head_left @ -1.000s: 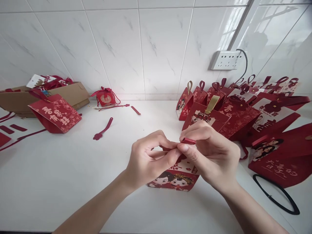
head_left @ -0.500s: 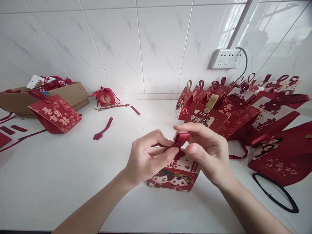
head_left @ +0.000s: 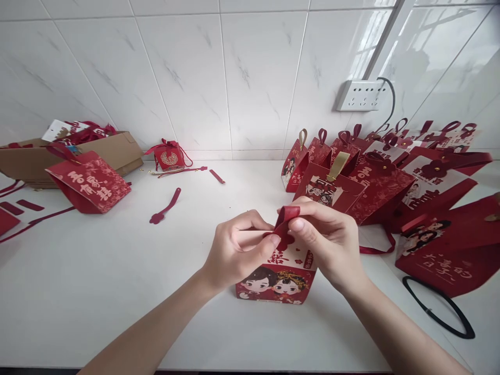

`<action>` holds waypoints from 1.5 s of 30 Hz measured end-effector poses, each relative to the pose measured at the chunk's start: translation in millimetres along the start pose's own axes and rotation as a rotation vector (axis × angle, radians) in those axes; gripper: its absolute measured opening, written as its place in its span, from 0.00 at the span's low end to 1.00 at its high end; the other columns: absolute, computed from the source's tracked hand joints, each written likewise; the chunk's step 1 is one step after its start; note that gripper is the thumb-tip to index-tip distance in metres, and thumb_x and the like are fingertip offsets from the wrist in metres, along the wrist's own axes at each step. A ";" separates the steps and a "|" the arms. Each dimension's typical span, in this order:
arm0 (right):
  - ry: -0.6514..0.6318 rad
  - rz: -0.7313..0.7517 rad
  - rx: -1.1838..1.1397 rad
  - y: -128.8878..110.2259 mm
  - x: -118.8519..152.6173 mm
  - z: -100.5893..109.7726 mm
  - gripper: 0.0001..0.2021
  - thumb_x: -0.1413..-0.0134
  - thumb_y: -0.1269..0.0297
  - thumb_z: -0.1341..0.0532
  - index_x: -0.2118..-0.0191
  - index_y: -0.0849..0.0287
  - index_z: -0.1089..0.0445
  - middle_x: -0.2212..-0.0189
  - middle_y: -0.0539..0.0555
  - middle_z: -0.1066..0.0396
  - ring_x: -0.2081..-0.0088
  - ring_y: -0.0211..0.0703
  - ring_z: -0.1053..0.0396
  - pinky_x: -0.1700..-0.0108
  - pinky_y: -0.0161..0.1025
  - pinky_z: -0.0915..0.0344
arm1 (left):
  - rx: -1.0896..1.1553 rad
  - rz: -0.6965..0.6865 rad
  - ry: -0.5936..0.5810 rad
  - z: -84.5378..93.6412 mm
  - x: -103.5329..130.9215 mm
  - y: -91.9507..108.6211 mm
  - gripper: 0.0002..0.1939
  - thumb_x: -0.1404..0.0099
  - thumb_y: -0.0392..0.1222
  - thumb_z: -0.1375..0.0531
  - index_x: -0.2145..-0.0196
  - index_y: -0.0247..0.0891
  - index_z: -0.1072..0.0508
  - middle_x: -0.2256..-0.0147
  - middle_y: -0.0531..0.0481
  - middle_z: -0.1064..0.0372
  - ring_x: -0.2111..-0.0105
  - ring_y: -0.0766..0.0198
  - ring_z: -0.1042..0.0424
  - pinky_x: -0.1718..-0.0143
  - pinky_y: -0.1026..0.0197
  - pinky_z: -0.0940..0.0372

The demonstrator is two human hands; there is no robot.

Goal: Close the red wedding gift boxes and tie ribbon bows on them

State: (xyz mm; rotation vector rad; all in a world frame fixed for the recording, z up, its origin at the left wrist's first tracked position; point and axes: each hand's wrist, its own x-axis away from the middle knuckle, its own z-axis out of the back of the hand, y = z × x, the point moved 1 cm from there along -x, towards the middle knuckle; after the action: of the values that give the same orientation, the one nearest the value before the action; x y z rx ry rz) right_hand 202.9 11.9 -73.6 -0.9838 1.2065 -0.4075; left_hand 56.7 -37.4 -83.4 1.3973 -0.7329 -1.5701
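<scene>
Head view shows one small paper gift box [head_left: 278, 280] standing upright on the white counter [head_left: 117, 291], its printed cartoon couple facing the camera, its long axis vertical. A single red felt strap [head_left: 286, 220] loops up from its top. The left hand [head_left: 234, 252] pinches one end of the strap between thumb and forefinger; the right hand [head_left: 332, 242] pinches the other end. Finished red boxes [head_left: 375, 177] crowd the right. One loose strap [head_left: 166, 207] lies flat, and one cardboard carton [head_left: 113, 151] sits far left
</scene>
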 end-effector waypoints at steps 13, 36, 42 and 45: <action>0.012 0.011 0.027 2.8 -1.5 -3.8 0.04 0.47 0.67 0.38 0.72 0.56 0.27 0.77 0.46 0.32 0.75 0.31 0.35 0.74 0.30 0.37 | 0.008 -0.009 0.023 0.9 1.0 -4.8 0.09 0.39 0.44 0.43 0.74 0.38 0.32 0.78 0.52 0.38 0.77 0.66 0.37 0.79 0.62 0.42; -0.005 0.025 0.023 5.0 -0.7 -4.4 0.05 0.47 0.69 0.39 0.72 0.57 0.28 0.78 0.46 0.34 0.75 0.29 0.36 0.73 0.27 0.37 | -0.031 -0.105 -0.001 1.6 -0.9 -7.6 0.05 0.40 0.39 0.43 0.73 0.35 0.32 0.76 0.52 0.35 0.75 0.68 0.36 0.76 0.65 0.40; -0.029 0.028 0.006 3.0 1.1 -3.9 0.04 0.47 0.70 0.39 0.70 0.57 0.27 0.77 0.46 0.33 0.74 0.29 0.35 0.72 0.27 0.36 | -0.042 -0.087 0.027 0.5 -0.1 -5.9 0.08 0.40 0.41 0.41 0.74 0.36 0.32 0.76 0.51 0.33 0.75 0.67 0.34 0.76 0.65 0.39; -0.052 0.033 -0.035 2.6 1.9 -3.9 0.03 0.47 0.70 0.38 0.66 0.55 0.28 0.74 0.46 0.32 0.73 0.29 0.35 0.70 0.27 0.35 | -0.041 -0.072 0.018 0.9 0.1 -5.3 0.07 0.40 0.41 0.41 0.73 0.35 0.32 0.77 0.51 0.33 0.72 0.65 0.32 0.75 0.65 0.38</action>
State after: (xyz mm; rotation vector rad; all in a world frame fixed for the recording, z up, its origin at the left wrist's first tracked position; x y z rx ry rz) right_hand 199.4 10.3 -76.9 -0.9971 1.1850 -0.3344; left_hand 54.7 -35.2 -87.9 1.4200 -0.6428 -1.6165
